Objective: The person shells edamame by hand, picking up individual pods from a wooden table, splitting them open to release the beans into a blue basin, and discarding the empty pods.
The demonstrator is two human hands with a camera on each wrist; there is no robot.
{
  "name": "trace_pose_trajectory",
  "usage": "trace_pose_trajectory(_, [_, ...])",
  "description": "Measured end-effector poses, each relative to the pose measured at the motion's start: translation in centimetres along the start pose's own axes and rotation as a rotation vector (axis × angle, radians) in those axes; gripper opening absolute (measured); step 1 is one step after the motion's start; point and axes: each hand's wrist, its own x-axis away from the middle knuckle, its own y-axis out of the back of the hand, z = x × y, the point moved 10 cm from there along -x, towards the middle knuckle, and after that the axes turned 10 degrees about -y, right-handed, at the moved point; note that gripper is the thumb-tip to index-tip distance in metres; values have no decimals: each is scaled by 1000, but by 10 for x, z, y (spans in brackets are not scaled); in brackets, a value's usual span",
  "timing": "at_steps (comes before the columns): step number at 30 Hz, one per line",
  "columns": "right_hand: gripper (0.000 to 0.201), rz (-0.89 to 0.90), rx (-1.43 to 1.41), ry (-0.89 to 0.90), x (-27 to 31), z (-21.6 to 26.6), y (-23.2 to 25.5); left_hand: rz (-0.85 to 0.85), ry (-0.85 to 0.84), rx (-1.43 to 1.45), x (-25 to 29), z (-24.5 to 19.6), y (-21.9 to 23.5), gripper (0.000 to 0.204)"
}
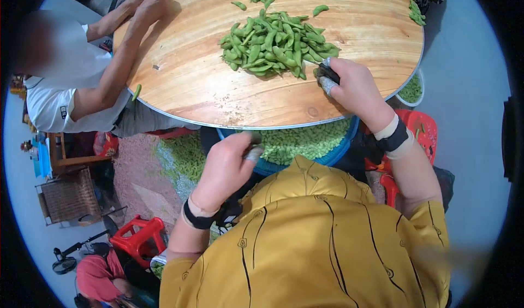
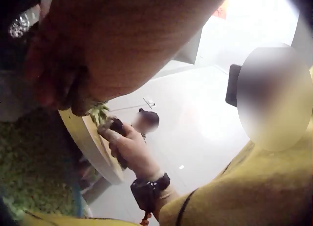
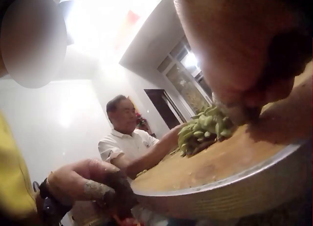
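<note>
A heap of green edamame pods (image 1: pixel 275 43) lies on the round wooden table (image 1: pixel 191 84). At its near right edge is my right hand (image 1: pixel 355 84), fingers bent, with grey and dark coverings on the fingertips. My left hand (image 1: pixel 224 166) hovers over the near left rim of a blue basin (image 1: pixel 352 136), its fingers curled in and similarly covered. Shelled green beans (image 1: pixel 295 141) fill the basin, partly under the table edge. In the right wrist view the left hand (image 3: pixel 83 179) is beside the table rim. I cannot tell whether either hand holds a pod.
Across to the left, a person in a white shirt (image 1: pixel 76 89) rests their forearms on the table. Loose pods lie near the far edge. A red stool (image 1: pixel 417 130) and a bowl of green pieces (image 1: pixel 410 89) stand at right. Green husks (image 1: pixel 185 155) cover the floor at left.
</note>
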Motion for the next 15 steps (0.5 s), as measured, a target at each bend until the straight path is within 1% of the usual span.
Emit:
trace_pose_trajectory(1, [13,5,5,-1,2,0,1,-1,1,7,-10,-4,-3,16])
trace_pose_trajectory(3, [16,56,-225,-144,6,-15,1,36,-141,-5,-30,-26,-13,18])
trace_pose_trajectory(4, [16,57,-225,-147,7,-18,0,39,-140,-3,-39,-30,-16,18])
trace_pose_trajectory(6, [19,139,-614,-115,11,-20,-4,-64,-215,5,-55,-46,-11,25])
trace_pose_trajectory(7, [19,142,-616,-114,13,-17,1,-87,-218,-49,-63,-54,-7,30])
trace_pose_trajectory(8, [22,254,-717,-180,19,-13,0,-86,-210,-49,-71,-57,-10,30])
trace_pose_trajectory(9, [24,368,-817,-246,25,-9,-4,-145,-229,65,-78,-62,-10,32])
trace_pose_trajectory(10, [24,374,-822,-246,28,-7,-2,-204,-248,179,-83,-63,-7,33])
trace_pose_trajectory(11, [25,424,-914,-252,32,-3,-4,-127,-262,247,-88,-59,-18,33])
trace_pose_trajectory(12, [26,472,-1008,-258,35,-1,-4,-122,-258,243,-91,-59,-18,33])
trace_pose_trajectory(13, [27,469,-955,-264,37,-3,-3,-38,-212,268,-93,-56,-25,31])
trace_pose_trajectory(14, [27,465,-967,-267,40,-4,-4,48,-164,293,-94,-53,-33,29])
trace_pose_trajectory(15, [26,411,-944,-238,42,-3,0,97,-121,278,-92,-49,-40,24])
